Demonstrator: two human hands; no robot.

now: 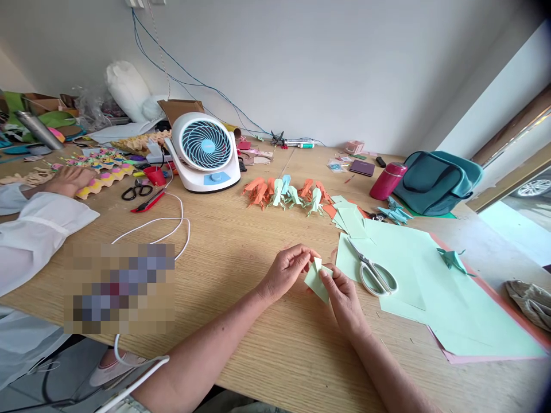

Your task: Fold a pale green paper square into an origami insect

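Observation:
A small pale green piece of folded paper is held between my two hands above the table. My left hand has its fingers closed at the paper's upper left edge, by a raised flap. On the paper's right side, my right hand pinches it between thumb and fingers. White-handled scissors lie to the right on large pale green sheets. Behind my hands stands a row of folded orange figures and pale green figures, with smaller green sheets beside them.
A white fan stands behind on the left, its white cable looping forward. Another person's hand rests at far left near black scissors. A pink bottle and teal bag stand back right.

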